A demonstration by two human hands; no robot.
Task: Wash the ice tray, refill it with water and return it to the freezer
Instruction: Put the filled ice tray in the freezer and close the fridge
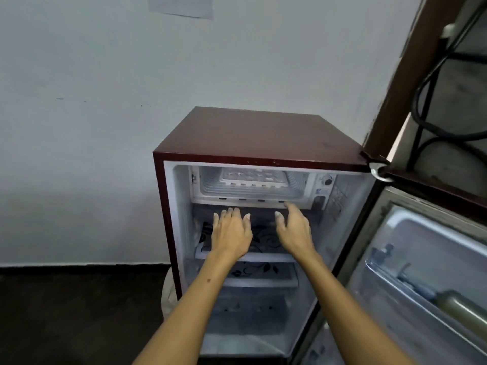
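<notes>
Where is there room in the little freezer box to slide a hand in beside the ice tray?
Bare floor shows left of the ice tray, up to the freezer box wall, and in front of it along the lip. On the right the gap is narrower. Both hands, left hand and right hand, are below, holding nothing.

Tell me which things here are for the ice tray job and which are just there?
For the job: ice tray, freezer, left hand, right hand.
Just there: shelves, bottle in the door, paper on the wall, dial.
</notes>
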